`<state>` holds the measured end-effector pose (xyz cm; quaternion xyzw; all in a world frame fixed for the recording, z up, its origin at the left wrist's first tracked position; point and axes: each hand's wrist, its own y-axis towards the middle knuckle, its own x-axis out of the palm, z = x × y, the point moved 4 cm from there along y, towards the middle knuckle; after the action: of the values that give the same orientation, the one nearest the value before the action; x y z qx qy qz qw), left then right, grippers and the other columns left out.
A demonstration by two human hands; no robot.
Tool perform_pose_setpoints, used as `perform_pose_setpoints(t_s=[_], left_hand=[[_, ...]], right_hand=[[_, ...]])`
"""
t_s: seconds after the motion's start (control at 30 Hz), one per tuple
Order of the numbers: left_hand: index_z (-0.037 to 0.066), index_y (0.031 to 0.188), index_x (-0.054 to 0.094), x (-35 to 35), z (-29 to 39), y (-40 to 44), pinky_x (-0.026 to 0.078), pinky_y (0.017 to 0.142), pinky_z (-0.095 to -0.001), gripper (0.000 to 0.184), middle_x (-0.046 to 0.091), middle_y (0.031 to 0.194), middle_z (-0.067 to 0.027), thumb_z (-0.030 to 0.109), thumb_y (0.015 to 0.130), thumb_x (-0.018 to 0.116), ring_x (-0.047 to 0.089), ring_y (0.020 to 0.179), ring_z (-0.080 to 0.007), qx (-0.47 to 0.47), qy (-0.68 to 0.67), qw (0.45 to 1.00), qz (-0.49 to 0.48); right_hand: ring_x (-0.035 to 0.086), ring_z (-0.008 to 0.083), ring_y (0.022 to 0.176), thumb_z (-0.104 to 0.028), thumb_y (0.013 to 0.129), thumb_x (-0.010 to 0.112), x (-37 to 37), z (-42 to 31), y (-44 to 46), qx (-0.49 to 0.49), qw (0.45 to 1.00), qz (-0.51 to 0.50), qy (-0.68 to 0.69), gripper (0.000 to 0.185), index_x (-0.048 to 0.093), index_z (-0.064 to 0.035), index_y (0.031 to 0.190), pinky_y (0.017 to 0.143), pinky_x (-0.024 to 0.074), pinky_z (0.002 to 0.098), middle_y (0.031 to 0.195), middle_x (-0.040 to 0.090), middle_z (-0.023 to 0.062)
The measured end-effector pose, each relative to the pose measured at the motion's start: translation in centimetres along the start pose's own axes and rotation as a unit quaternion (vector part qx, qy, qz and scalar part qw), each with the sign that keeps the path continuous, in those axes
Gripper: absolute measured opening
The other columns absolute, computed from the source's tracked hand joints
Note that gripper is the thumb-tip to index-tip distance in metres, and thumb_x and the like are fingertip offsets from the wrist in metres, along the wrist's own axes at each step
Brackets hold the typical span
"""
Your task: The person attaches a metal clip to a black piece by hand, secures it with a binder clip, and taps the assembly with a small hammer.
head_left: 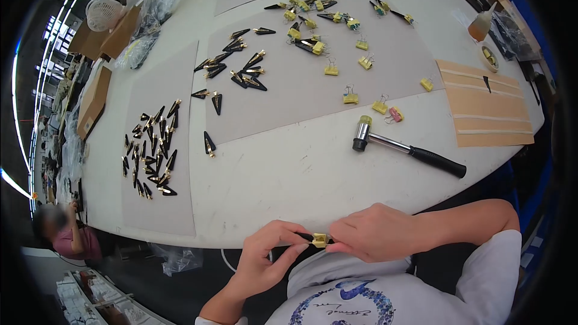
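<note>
At the near table edge, my left hand (pixel 265 256) pinches a small black pointed piece (pixel 306 236) between thumb and fingers. A yellow binder clip (pixel 320 240) sits on that piece, between my two hands. My right hand (pixel 379 233) closes on the clip from the other side, and its fingers partly hide the clip's handles. Beyond my hands on the table lies a rubber-headed hammer (pixel 415 151) with a black grip. Several yellow binder clips (pixel 350 96) and one pink binder clip (pixel 395 114) lie past the hammer.
Black pieces with gold ends (pixel 155 150) lie in groups on grey sheets (pixel 265 111). Some at the back carry yellow clips. On the right are a tan board (pixel 481 108) with pale strips and a bottle (pixel 480 25). A person (pixel 75 235) is at the far left.
</note>
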<state>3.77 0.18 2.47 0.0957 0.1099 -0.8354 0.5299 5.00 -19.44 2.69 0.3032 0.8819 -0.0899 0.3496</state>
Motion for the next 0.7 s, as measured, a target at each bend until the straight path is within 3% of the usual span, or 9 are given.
perform_pose_setpoints(t_s=[0.2, 0.23, 0.33, 0.4, 0.43, 0.5, 0.57, 0.63, 0.7], left_hand=[[-0.002, 0.084, 0.063, -0.7, -0.6, -1.1, 0.049, 0.079, -0.0286, 0.003, 0.066, 0.096, -0.0136, -0.004, 0.082, 0.065, 0.063, 0.086, -0.0168, -0.020, 0.039, 0.998, 0.052], [-0.001, 0.088, 0.063, -1.3, -1.4, -1.3, 0.049, 0.072, -0.0278, 0.007, 0.066, 0.098, -0.0139, -0.003, 0.082, 0.065, 0.062, 0.082, -0.0184, -0.034, 0.028, 0.996, 0.081], [-0.002, 0.090, 0.063, -2.2, -2.7, -1.9, 0.047, 0.079, -0.0260, 0.003, 0.065, 0.101, -0.0112, -0.001, 0.087, 0.063, 0.061, 0.087, -0.0126, -0.066, -0.085, 0.992, 0.073], [-0.002, 0.093, 0.064, -2.0, -3.0, -1.8, 0.046, 0.084, -0.0262, 0.005, 0.065, 0.104, -0.0106, 0.000, 0.089, 0.062, 0.060, 0.092, -0.0128, -0.094, -0.148, 0.981, 0.089], [-0.003, 0.097, 0.064, -1.7, -3.1, -1.5, 0.045, 0.088, -0.0264, 0.008, 0.064, 0.108, -0.0100, 0.000, 0.091, 0.060, 0.059, 0.096, -0.0130, -0.119, -0.211, 0.965, 0.102], [-0.003, 0.099, 0.065, -1.1, -2.9, -0.8, 0.045, 0.090, -0.0289, 0.011, 0.064, 0.109, -0.0114, 0.000, 0.090, 0.060, 0.061, 0.099, -0.0148, -0.113, -0.239, 0.957, 0.117], [-0.004, 0.111, 0.064, -0.8, -3.2, -0.3, 0.047, 0.096, -0.0352, 0.021, 0.064, 0.113, -0.0135, 0.004, 0.093, 0.057, 0.061, 0.106, -0.0193, -0.093, -0.269, 0.951, 0.118], [-0.005, 0.112, 0.064, -0.4, -2.2, 0.6, 0.047, 0.097, -0.0360, 0.022, 0.064, 0.114, -0.0141, 0.005, 0.093, 0.057, 0.061, 0.107, -0.0203, -0.087, -0.290, 0.945, 0.125], [-0.005, 0.112, 0.064, 0.1, -2.0, 1.2, 0.047, 0.097, -0.0368, 0.023, 0.063, 0.116, -0.0147, 0.006, 0.094, 0.056, 0.061, 0.108, -0.0214, -0.083, -0.315, 0.937, 0.126]], right_hand=[[0.054, 0.0276, 0.053, -0.027, 0.095, 0.059, -0.5, -0.3, 0.5, 0.022, 0.998, -0.041, 0.052, 0.026, 0.049, -0.0058, 0.082, 0.046, 0.0424, 0.0378, 0.062, 0.049, 0.0082], [0.054, 0.0276, 0.053, -0.027, 0.095, 0.059, -0.9, -0.3, 0.3, 0.023, 0.997, -0.046, 0.056, 0.026, 0.049, -0.0058, 0.082, 0.046, 0.0424, 0.0378, 0.062, 0.049, 0.0082], [0.056, 0.0320, 0.053, -0.029, 0.097, 0.056, -2.8, 0.7, 1.3, 0.033, 0.998, -0.046, 0.042, 0.029, 0.048, -0.0031, 0.087, 0.049, 0.0449, 0.0397, 0.059, 0.053, 0.0112], [0.058, 0.0322, 0.056, -0.030, 0.094, 0.059, -4.7, 2.3, 2.4, 0.133, 0.991, 0.017, 0.004, 0.029, 0.050, -0.0028, 0.098, 0.051, 0.0458, 0.0397, 0.069, 0.058, 0.0128], [0.058, 0.0322, 0.056, -0.030, 0.094, 0.059, -4.5, 2.8, 2.9, 0.130, 0.991, 0.019, -0.001, 0.029, 0.050, -0.0028, 0.098, 0.051, 0.0458, 0.0397, 0.069, 0.058, 0.0128], [0.060, 0.0292, 0.063, -0.029, 0.091, 0.064, -5.1, 3.9, 4.0, 0.122, 0.961, 0.175, -0.175, 0.036, 0.049, -0.0028, 0.110, 0.055, 0.0470, 0.0373, 0.083, 0.060, 0.0123], [0.061, 0.0267, 0.065, -0.026, 0.090, 0.066, -5.7, 2.9, 4.9, 0.089, 0.946, 0.244, -0.195, 0.035, 0.051, -0.0028, 0.112, 0.056, 0.0471, 0.0350, 0.087, 0.059, 0.0111], [0.061, 0.0241, 0.068, -0.022, 0.088, 0.068, -5.9, 1.5, 5.1, 0.061, 0.925, 0.310, -0.210, 0.035, 0.052, -0.0028, 0.113, 0.057, 0.0473, 0.0327, 0.092, 0.059, 0.0099], [0.060, 0.0170, 0.071, -0.014, 0.089, 0.067, -4.9, 1.2, 5.0, 0.104, 0.970, 0.209, 0.061, 0.024, 0.057, -0.0016, 0.106, 0.061, 0.0466, 0.0272, 0.087, 0.060, 0.0068]])
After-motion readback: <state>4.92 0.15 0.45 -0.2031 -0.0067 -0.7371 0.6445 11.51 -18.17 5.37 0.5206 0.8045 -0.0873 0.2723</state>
